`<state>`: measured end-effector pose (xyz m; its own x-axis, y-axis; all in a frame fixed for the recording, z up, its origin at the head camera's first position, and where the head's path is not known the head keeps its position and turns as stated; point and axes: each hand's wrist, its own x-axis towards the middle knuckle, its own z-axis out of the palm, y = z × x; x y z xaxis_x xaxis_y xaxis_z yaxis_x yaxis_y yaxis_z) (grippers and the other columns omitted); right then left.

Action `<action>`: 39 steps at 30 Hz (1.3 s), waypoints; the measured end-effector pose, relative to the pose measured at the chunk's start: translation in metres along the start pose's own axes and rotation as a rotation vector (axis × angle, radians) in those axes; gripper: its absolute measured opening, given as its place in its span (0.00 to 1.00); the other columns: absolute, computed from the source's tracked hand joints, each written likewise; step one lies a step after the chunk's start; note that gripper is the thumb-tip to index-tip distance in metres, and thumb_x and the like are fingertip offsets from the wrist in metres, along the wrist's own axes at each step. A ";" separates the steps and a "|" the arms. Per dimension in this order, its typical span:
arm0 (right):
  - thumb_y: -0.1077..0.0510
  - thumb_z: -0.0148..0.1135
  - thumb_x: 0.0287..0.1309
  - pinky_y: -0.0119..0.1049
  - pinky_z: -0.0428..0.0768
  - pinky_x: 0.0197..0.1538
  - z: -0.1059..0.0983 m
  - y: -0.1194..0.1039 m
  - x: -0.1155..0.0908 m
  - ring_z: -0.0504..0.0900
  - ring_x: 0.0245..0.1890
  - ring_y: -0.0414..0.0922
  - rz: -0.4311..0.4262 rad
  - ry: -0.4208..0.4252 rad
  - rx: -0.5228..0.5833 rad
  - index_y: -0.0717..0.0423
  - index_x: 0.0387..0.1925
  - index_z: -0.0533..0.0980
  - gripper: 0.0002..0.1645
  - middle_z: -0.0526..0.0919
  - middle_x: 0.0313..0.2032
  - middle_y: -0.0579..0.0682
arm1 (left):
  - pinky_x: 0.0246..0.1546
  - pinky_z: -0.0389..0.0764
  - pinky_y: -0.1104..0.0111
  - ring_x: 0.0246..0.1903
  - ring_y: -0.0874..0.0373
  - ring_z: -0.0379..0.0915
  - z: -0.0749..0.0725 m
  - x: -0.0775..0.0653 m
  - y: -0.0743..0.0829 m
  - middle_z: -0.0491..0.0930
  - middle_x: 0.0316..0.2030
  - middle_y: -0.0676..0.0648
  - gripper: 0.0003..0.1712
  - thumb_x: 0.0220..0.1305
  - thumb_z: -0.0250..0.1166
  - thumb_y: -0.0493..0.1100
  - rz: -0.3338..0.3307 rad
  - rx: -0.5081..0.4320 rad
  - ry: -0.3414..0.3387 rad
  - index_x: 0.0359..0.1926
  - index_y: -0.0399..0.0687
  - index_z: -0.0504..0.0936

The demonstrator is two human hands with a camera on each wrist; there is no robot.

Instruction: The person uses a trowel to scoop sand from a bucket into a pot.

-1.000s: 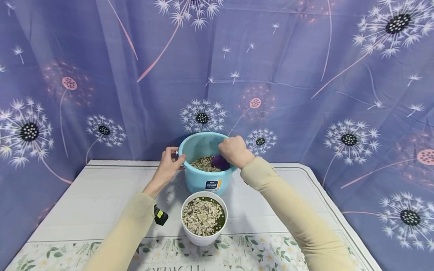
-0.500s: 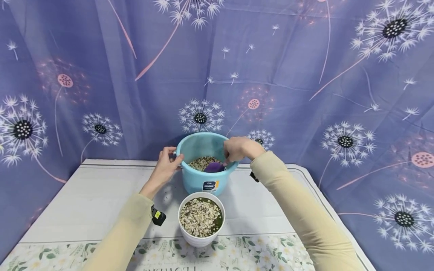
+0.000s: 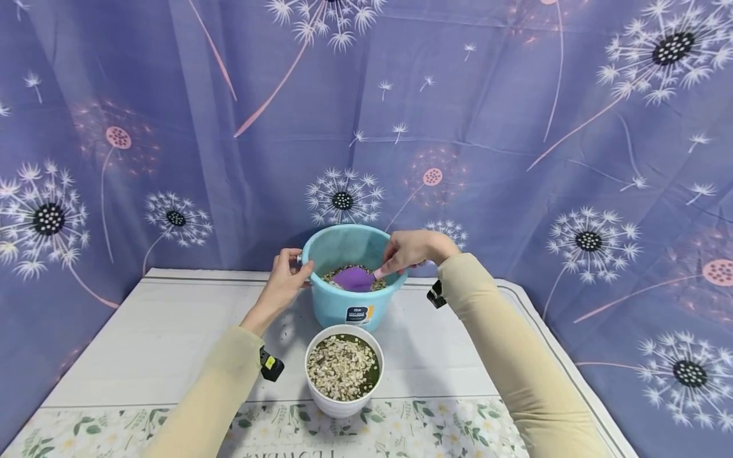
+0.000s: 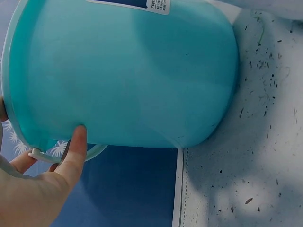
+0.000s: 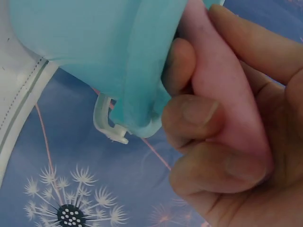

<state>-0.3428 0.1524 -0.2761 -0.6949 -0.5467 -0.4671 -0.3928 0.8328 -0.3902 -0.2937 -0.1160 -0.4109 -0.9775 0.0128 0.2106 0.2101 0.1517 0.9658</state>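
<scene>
A light blue bucket [image 3: 338, 304] stands on the table, with a loose grainy mix [image 3: 379, 284] at its bottom. My left hand [image 3: 282, 283] grips the bucket's left rim beside the handle joint; in the left wrist view one fingertip [image 4: 81, 135] presses the outer wall. At the right rim, my right hand [image 3: 408, 250] holds a small trowel by its pink handle [image 5: 222, 85], fingers curled round it. The trowel's purple blade [image 3: 354, 280] lies inside the bucket over the mix. In front of the bucket is a white pot [image 3: 339, 407] filled with pale flakes over dark green matter.
A white tablecloth [image 3: 189, 343] with a flowered front strip covers the table. Dark crumbs [image 4: 248, 201] are scattered on it left of the bucket. A purple curtain [image 3: 258, 159] with dandelion prints hangs close behind the bucket.
The right hand has moved a little to the right and turned, and the trowel blade has swung left and flatter, showing more of its purple face. The left hand keeps its hold.
</scene>
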 end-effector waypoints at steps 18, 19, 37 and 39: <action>0.42 0.65 0.61 0.32 0.57 0.18 -0.001 0.022 -0.009 0.58 0.14 0.40 -0.019 0.049 0.223 0.52 0.34 0.85 0.18 0.68 0.17 0.47 | 0.44 0.83 0.65 0.43 0.50 0.73 0.003 0.001 0.004 0.53 0.57 0.32 0.26 0.72 0.57 0.41 0.009 0.006 -0.008 0.62 0.32 0.59; 0.41 0.65 0.60 0.32 0.57 0.18 -0.001 0.023 -0.010 0.58 0.14 0.40 -0.019 0.054 0.230 0.52 0.34 0.84 0.18 0.69 0.17 0.47 | 0.45 0.83 0.63 0.44 0.50 0.73 0.002 -0.001 0.009 0.52 0.57 0.32 0.26 0.72 0.56 0.40 0.007 0.007 -0.014 0.62 0.32 0.59; 0.48 0.62 0.66 0.30 0.60 0.16 0.002 0.029 -0.041 0.57 0.11 0.39 -0.121 0.108 0.310 0.55 0.40 0.85 0.15 0.77 0.21 0.51 | 0.49 0.82 0.57 0.53 0.42 0.72 -0.008 -0.004 0.008 0.52 0.62 0.33 0.35 0.71 0.60 0.49 -0.065 0.016 -0.061 0.68 0.37 0.56; 0.47 0.62 0.66 0.30 0.61 0.17 0.003 0.028 -0.046 0.57 0.11 0.40 -0.135 0.114 0.300 0.56 0.40 0.85 0.17 0.75 0.19 0.51 | 0.50 0.81 0.56 0.54 0.41 0.71 -0.011 -0.006 0.011 0.51 0.63 0.33 0.36 0.71 0.60 0.48 -0.075 0.020 -0.075 0.69 0.38 0.55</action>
<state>-0.3199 0.2010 -0.2680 -0.7185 -0.6225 -0.3103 -0.3030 0.6817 -0.6659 -0.2849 -0.1248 -0.3997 -0.9894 0.0741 0.1249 0.1362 0.1747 0.9752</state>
